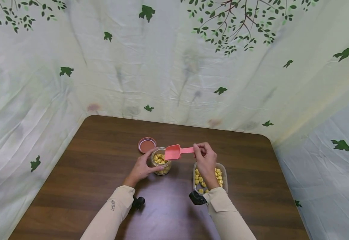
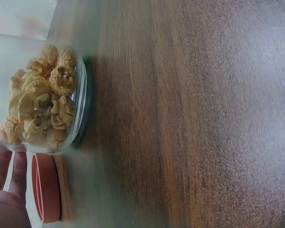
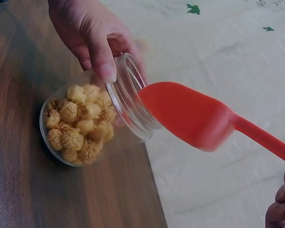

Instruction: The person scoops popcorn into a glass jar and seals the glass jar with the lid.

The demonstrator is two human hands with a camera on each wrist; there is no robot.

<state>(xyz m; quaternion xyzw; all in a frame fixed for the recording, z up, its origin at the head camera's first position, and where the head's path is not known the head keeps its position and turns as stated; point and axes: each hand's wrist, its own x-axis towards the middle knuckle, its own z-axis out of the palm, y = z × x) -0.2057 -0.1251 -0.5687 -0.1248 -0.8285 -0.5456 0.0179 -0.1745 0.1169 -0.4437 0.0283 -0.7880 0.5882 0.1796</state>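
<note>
The left hand (image 1: 141,167) grips the jar (image 1: 166,170); the right hand (image 1: 205,160) (partly hiding a tub (image 1: 225,178)) pinches the scoop (image 1: 173,152).

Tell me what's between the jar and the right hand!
The scoop. In the head view, it stretches from the right hand to the jar; the right wrist view shows this too.

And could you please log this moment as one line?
left hand grips jar | right hand holds scoop at jar mouth | popcorn in jar | lid on table
</note>
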